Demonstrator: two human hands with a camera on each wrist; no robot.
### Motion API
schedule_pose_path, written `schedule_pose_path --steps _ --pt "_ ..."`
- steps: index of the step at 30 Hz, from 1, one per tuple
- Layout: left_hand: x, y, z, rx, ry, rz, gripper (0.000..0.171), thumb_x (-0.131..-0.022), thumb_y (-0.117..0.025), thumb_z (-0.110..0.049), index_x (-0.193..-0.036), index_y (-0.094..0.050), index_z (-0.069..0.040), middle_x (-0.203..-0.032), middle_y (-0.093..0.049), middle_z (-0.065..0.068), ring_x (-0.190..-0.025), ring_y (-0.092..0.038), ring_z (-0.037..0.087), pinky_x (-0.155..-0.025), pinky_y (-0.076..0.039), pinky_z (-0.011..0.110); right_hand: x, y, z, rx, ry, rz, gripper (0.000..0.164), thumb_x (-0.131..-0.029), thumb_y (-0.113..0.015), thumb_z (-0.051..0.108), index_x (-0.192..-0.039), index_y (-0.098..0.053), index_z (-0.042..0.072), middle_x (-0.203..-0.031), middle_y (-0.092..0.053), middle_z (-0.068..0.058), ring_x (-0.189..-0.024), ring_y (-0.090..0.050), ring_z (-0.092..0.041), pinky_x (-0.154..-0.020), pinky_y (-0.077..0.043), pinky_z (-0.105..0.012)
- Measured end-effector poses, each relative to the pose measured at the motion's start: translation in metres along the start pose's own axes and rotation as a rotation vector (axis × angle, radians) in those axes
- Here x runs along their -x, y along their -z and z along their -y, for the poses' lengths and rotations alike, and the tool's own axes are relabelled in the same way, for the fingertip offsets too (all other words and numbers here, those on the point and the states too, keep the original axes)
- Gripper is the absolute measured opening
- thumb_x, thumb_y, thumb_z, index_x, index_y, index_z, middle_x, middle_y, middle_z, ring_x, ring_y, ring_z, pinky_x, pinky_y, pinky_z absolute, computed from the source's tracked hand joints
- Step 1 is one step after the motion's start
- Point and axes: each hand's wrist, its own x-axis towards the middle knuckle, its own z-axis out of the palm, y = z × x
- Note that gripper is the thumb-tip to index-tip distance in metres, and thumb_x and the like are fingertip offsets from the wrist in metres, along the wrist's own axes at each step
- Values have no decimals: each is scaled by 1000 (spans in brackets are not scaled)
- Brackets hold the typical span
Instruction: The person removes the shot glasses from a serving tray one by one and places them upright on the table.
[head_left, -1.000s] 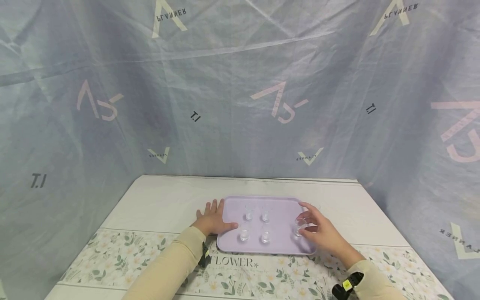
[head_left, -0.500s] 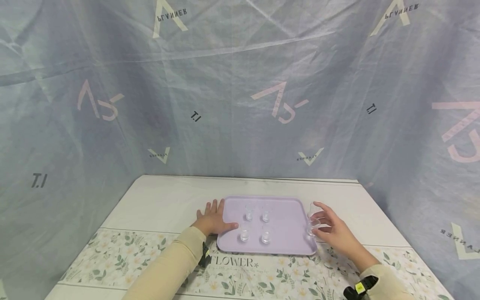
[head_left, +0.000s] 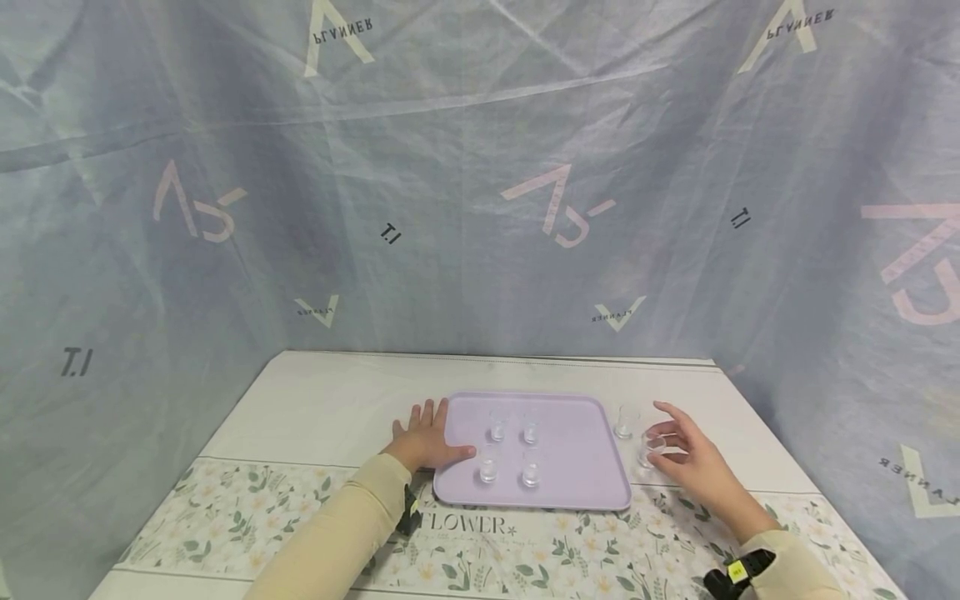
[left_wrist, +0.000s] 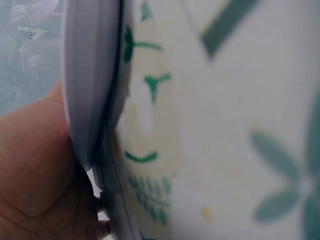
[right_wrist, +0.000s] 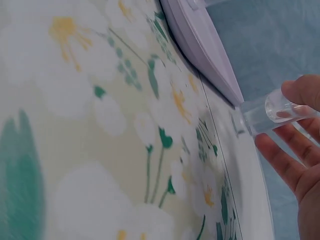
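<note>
A lilac tray lies on the table, with several small clear shot glasses, such as the near left one, upright on its left half. My left hand rests at the tray's left end, fingers spread and straight, thumb over the rim. Just off the tray's right edge, my right hand holds another shot glass between thumb and fingers, low over the tablecloth. The right wrist view shows thumb and fingers about its clear wall. One more shot glass stands beyond it, beside the tray.
A floral and white tablecloth covers the table. Grey-blue printed curtains enclose the back and both sides. Both wrists wear a dark strap, the right one with a yellow label.
My right hand has carried the shot glass rightward from above the tray's right end to past its edge. My left hand and the glasses on the tray have stayed put.
</note>
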Motion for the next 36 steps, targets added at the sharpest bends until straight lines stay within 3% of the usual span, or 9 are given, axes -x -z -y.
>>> schedule_pose_path --steps 6,13,22,26,29,33,36 --pt "-3 -1 1 5 -3 0 124 -78 -56 -86 -164 -2 -14 -169 -2 18 -155 3 38 -118 0 68 -2 3 -11 47 5 -75 92 -84 -77 -8 -159 -27 13 -113 -64 -15 -99 -65 -10 -79 -54 -16" --pt "8 7 -5 16 -10 -3 122 -80 -55 -84 -164 -5 -11 -168 -4 20 -155 1 40 -117 -1 69 -10 4 -20 124 -73 -155 101 -85 -76 -6 -163 -18 22 -116 -66 -15 -99 -58 8 -78 -48 -7" --pt "30 24 -16 45 -22 -7 117 -83 -60 -77 -163 -11 -7 -167 -11 24 -154 -5 43 -116 -4 70 -21 3 -23 147 -104 -191 101 -87 -75 -4 -163 -16 23 -119 -67 -17 -98 -53 15 -78 -45 -4" --pt "34 28 -19 28 -14 1 114 -85 -62 -74 -163 -12 -7 -167 -11 23 -154 -6 42 -117 -7 69 -26 2 -25 168 -111 -192 100 -88 -75 -2 -163 -16 23 -120 -67 -17 -101 -59 5 -78 -44 -3" --pt "34 28 -19 19 -14 -2 114 -85 -60 -75 -163 -12 -7 -167 -11 23 -154 -6 42 -117 -8 69 -29 2 -25 163 -107 -191 98 -89 -74 -2 -164 -15 22 -120 -66 -19 -104 -67 -19 -78 -43 -3" --pt "32 27 -19 28 -14 -6 115 -84 -61 -75 -163 -12 -7 -167 -11 23 -154 -6 42 -117 -7 69 -34 2 -25 151 -107 -192 96 -90 -73 -2 -163 -16 18 -120 -66 -23 -106 -66 -41 -77 -43 -4" --pt "25 22 -15 26 -3 7 117 -84 -60 -77 -164 -7 -9 -168 -6 21 -155 -1 40 -118 -3 68 -36 2 -27 151 -112 -192 95 -90 -73 -3 -163 -16 16 -119 -66 -23 -105 -66 -41 -76 -45 -5"
